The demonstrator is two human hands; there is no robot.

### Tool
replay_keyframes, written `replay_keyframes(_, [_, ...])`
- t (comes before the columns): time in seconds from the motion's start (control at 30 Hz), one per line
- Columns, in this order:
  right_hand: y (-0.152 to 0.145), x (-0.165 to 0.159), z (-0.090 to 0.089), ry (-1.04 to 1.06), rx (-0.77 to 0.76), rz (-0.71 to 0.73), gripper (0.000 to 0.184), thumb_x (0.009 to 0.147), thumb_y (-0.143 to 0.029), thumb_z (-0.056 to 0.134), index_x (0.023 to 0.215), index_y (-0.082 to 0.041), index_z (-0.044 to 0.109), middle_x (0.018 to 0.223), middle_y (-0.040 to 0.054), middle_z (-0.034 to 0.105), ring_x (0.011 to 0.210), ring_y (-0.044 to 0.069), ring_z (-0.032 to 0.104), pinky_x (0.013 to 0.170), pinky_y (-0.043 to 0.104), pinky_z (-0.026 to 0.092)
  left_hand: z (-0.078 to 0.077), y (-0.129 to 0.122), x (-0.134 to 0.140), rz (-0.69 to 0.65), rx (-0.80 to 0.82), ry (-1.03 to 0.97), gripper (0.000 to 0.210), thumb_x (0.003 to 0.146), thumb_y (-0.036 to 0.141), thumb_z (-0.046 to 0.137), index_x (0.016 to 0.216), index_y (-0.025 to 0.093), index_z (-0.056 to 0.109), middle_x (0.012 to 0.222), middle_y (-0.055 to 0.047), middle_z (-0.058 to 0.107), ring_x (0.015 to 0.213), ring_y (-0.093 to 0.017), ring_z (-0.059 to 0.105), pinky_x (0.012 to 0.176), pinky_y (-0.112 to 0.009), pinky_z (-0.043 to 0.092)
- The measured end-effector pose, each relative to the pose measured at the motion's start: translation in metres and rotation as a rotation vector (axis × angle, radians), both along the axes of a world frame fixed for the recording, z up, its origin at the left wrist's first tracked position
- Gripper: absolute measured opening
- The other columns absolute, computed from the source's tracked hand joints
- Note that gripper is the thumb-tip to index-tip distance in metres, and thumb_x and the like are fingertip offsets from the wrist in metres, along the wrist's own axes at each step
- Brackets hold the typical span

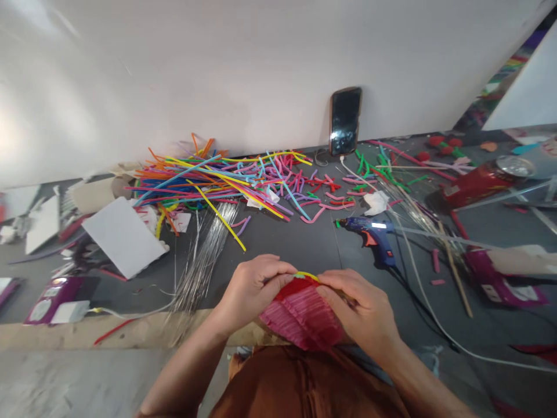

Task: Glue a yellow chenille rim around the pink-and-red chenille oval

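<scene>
A pink ribbed piece, apparently rows of pipe cleaners laid side by side, is held at the table's near edge. Along its far side runs a red band with a yellow pipe cleaner and a pale bit at the rim. My left hand pinches the left end of that rim between thumb and fingers. On the right end, my right hand grips the rim the same way, thumb over the pink face. The underside of the piece is hidden.
Behind lies a pile of coloured pipe cleaners, with thin wires nearer me. To the right rest a blue glue gun, its cord and a red can. A phone leans on the wall; white card lies left.
</scene>
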State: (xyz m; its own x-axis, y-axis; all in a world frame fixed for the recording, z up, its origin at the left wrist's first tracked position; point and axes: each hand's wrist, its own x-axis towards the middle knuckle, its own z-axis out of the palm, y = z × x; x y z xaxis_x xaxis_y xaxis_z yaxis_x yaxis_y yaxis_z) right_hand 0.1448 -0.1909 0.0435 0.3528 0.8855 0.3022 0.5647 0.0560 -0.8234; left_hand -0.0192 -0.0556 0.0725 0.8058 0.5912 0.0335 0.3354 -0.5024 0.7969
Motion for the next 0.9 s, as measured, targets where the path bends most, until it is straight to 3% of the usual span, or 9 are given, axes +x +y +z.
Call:
replay_keyframes(0.3, [-0.001, -0.008, -0.006, -0.068, -0.036, -0.022, 0.017, 0.086, -0.023, 0.059, 0.096, -0.022, 0.073, 0.078, 0.0032, 0.075, 0.062, 0.014, 0.067, 0.058, 0.025, 0.055, -0.002, 0.008, -0.003, -0.05, -0.086, 0.091, 0.017, 0.089, 0.025, 0.054, 0.096, 0.021, 0.069, 0.094, 0.0, 0.071, 0.089, -0.013, 0.065, 0.083, -0.022, 0.048])
replay_keyframes(0.43, [0.001, -0.011, -0.008, -0.043, -0.06, -0.017, 0.017, 0.086, -0.024, 0.059, 0.096, -0.022, 0.073, 0.08, 0.0034, 0.075, 0.067, 0.015, 0.068, 0.061, 0.026, 0.055, 0.004, 0.009, 0.005, -0.191, 0.043, 0.16, 0.026, 0.09, 0.033, 0.054, 0.111, 0.021, 0.065, 0.105, -0.003, 0.07, 0.097, -0.017, 0.064, 0.088, -0.027, 0.047])
replay_keyframes(0.57, [0.005, -0.012, -0.006, -0.067, -0.062, 0.02, 0.018, 0.087, -0.025, 0.058, 0.098, -0.023, 0.072, 0.082, 0.0032, 0.075, 0.07, 0.015, 0.068, 0.065, 0.028, 0.055, 0.006, 0.008, 0.018, -0.296, 0.111, 0.218, 0.022, 0.092, 0.025, 0.05, 0.101, 0.021, 0.069, 0.094, -0.001, 0.073, 0.088, -0.016, 0.065, 0.086, -0.028, 0.046])
replay_keyframes(0.73, [0.002, -0.009, -0.011, -0.134, -0.002, 0.046, 0.021, 0.088, -0.023, 0.057, 0.105, -0.023, 0.069, 0.09, 0.0041, 0.076, 0.075, 0.016, 0.068, 0.07, 0.03, 0.056, 0.005, 0.011, 0.019, -0.188, 0.001, 0.181, 0.02, 0.09, 0.022, 0.052, 0.092, 0.022, 0.072, 0.092, 0.001, 0.074, 0.084, -0.013, 0.067, 0.076, -0.021, 0.048])
replay_keyframes(0.9, [-0.006, -0.007, -0.018, -0.128, -0.039, 0.094, 0.027, 0.091, -0.021, 0.052, 0.113, -0.021, 0.066, 0.095, 0.0051, 0.076, 0.072, 0.015, 0.066, 0.07, 0.03, 0.054, 0.003, 0.018, 0.011, -0.066, -0.149, 0.138, 0.02, 0.089, 0.026, 0.052, 0.09, 0.022, 0.072, 0.089, 0.002, 0.074, 0.082, -0.013, 0.068, 0.076, -0.021, 0.049])
